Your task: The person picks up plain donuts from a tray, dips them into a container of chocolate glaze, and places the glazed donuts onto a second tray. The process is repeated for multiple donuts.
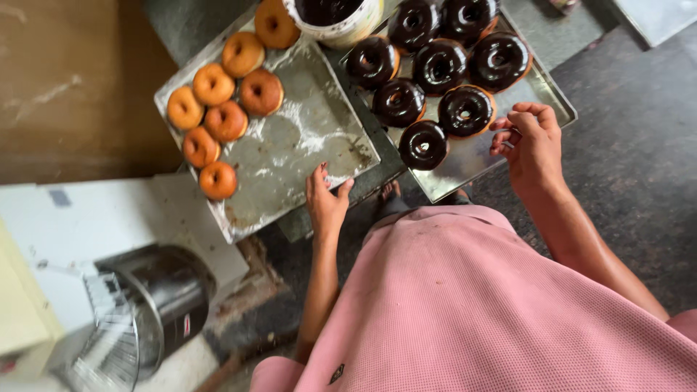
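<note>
1. While the person in the pink shirt [465,305] looks down from above, the left hand [325,202] rests on the near edge of the left tray [305,145], fingers stretched out flat and spread, thumb out to the side, closed around nothing.
2. On that floury tray, plain brown doughnuts [218,116] lie in a loose double row along its far left side; the part next to the hand is bare metal.
3. The right hand [534,145] sits at the near right corner of the right tray [552,98], fingers curled inward; a thin metal piece shows between them, but I cannot tell what it is or how firmly it is held.
4. Chocolate-glazed doughnuts [435,80] fill the right tray, the nearest one [423,145] lying between the two hands.
5. A white tub of dark glaze [334,18] stands at the far edge between the trays.
6. A grey machine with a wire guard [138,312] stands at the lower left.
</note>
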